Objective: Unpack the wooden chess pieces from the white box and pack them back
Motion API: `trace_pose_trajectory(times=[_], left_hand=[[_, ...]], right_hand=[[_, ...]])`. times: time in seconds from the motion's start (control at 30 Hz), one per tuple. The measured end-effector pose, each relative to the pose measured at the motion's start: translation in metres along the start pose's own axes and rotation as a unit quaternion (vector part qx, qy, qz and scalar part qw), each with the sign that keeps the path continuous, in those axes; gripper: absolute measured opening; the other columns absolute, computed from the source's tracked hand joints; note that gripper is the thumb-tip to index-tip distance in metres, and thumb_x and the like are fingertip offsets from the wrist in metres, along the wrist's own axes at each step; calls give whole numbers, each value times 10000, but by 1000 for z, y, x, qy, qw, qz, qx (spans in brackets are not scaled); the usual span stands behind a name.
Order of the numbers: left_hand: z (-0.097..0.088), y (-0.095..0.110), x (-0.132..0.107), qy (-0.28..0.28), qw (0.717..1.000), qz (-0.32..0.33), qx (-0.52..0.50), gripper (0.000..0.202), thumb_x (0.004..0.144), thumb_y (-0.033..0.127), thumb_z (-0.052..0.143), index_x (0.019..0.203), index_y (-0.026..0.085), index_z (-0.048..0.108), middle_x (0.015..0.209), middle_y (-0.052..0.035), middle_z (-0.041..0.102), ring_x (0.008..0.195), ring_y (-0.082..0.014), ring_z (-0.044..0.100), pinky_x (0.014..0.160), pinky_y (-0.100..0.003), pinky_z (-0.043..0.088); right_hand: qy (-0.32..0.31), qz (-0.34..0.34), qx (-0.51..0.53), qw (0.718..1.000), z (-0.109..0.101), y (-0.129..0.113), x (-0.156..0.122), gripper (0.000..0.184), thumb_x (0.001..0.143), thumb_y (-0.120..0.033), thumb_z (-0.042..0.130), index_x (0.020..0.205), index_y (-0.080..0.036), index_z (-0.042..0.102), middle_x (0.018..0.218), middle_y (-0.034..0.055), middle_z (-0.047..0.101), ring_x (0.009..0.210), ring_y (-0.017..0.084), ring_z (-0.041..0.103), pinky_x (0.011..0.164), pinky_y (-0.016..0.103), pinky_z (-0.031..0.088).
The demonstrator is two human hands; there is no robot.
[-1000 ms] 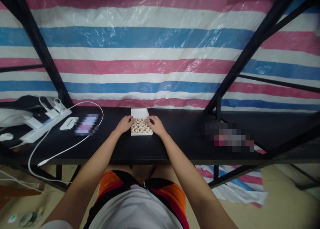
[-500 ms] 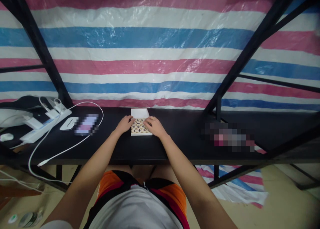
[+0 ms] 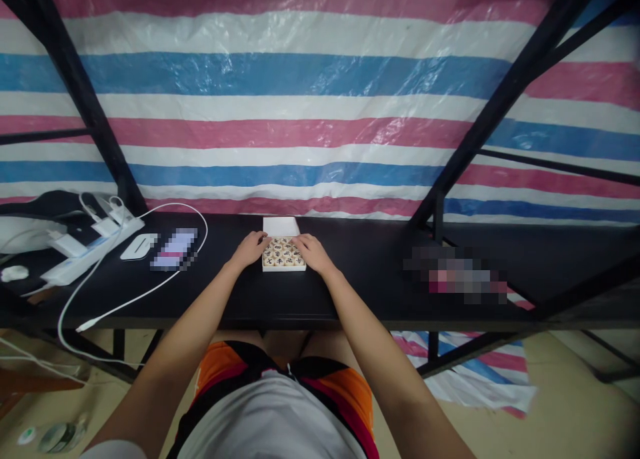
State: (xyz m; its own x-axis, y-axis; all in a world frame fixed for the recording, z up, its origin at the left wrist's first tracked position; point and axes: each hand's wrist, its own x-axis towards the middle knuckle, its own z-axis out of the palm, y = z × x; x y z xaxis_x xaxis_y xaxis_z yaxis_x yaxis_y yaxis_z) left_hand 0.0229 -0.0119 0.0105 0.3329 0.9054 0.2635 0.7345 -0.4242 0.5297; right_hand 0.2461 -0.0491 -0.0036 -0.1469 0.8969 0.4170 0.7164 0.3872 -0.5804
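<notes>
A small white box point(image 3: 284, 268) sits on the black desk, its flap lid point(image 3: 280, 227) standing raised at the back. Rows of round, pale Chinese chess pieces point(image 3: 281, 252) with dark characters fill it. At the box's left edge rests my left hand point(image 3: 251, 249), fingers slightly bent and apart, thumb near the pieces. My right hand point(image 3: 313, 253) lies over the right edge, its fingers stretched towards the pieces and covering some of them. Neither hand shows a piece lifted between its fingers.
On the left of the desk point(image 3: 360, 299) are a white power strip point(image 3: 95, 252) with chargers, a white flat device point(image 3: 140, 247), a blurred phone point(image 3: 175, 249) and a white cable point(image 3: 125, 300). A pixelated item point(image 3: 463, 275) lies right. Black posts point(image 3: 480, 112) frame a striped sheet point(image 3: 300, 75).
The fingers of my right hand have drawn back a little to the right, showing more of the pieces. My left hand and the box look nearly unchanged.
</notes>
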Motion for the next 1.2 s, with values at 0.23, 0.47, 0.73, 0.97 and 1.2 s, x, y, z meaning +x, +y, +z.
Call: trace_pose_trajectory(times=[0.23,0.47,0.73,0.97,1.2], left_hand=[[0,0,0,3,1000,-3,-6,425,901,446,436,1137,159,642,1007,-110,617,922,-227,609,890,-340,449],[0,0,1,0,1000,0,-3,426,907,450,429,1145,162,633,1004,-100,617,915,-212,606,886,-327,449],[1,-1,1,4,1000,2,-5,420,903,445,438,1127,157,646,1001,-105,617,907,-218,612,884,-331,447],[0,0,0,-2,1000,2,-4,421,909,442,428,1136,157,638,984,-99,606,909,-215,606,893,-335,443],[0,2,0,1,1000,-2,-6,405,905,428,438,1130,160,641,977,-96,615,883,-209,610,874,-328,449]], right_hand=[[-16,-2,-18,1000,2,-2,1,423,968,-424,351,1046,-207,705,1100,80,653,1080,188,551,994,297,350],[-34,6,-68,997,-1,-7,0,483,981,-434,294,1082,-197,703,1162,89,636,1083,197,547,998,300,343],[-25,5,-122,992,-1,-8,-2,517,973,-491,271,1079,-231,706,1229,91,601,1123,224,520,992,340,353],[-28,10,-81,996,2,-1,0,539,965,-516,274,1026,-228,726,1239,103,598,1180,225,503,1031,360,339],[-8,-5,-58,998,1,-2,-1,517,960,-504,304,998,-219,734,1197,96,604,1141,220,514,1049,373,338]])
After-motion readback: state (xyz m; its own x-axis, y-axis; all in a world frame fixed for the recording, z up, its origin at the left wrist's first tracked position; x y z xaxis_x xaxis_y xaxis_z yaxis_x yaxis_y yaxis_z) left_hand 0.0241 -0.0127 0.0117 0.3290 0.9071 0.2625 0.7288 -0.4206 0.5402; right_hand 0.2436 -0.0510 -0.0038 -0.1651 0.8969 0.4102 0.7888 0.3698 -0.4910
